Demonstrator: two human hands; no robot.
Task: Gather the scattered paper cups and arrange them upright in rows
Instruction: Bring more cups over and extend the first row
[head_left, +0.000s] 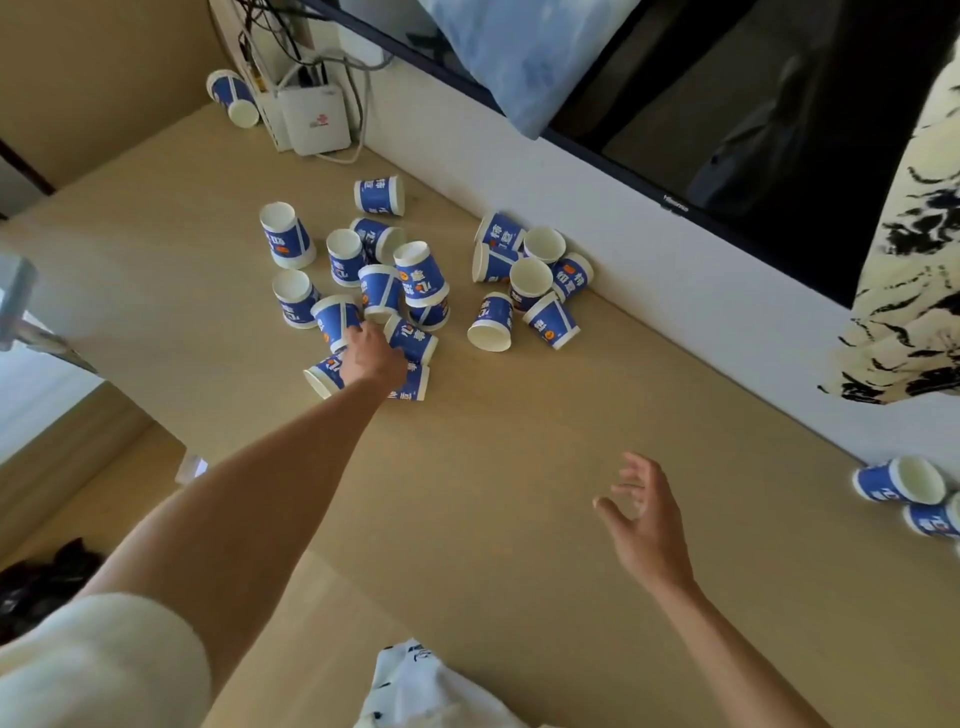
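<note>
- White cloth with dark marks (415, 686) lies nearest, at the bottom edge, between the two arms.
- On the left, a fluffy white sleeve (98, 670) covers the top of the left arm, and the bare arm reaches far out over the tan table (519, 467).
- That left hand (371, 353) sits in the middle of the big pile of blue and white paper cups (384, 291).
- Its fingers (356, 328) touch a blue cup (336, 322) that leans on its side; I cannot tell if they are pinching it or just resting on it.
- Some cups in the pile stand with the mouth down, and some lie on their sides, touching each other.
- A second bunch of cups (530, 280) lies near the pile, right up against the white wall (649, 280).
- The right hand (647, 525) hangs above the table, closer to the camera, with its fingers spread wide and nothing in it.
- Two more cups (901, 483) lie on their sides at the far right edge, well apart from the pile.
- One cup (234, 98) lies alone in the far corner, beside a white box with wires (314, 119).
- A dark TV screen (753, 119) hangs on the wall above the cups.
</note>
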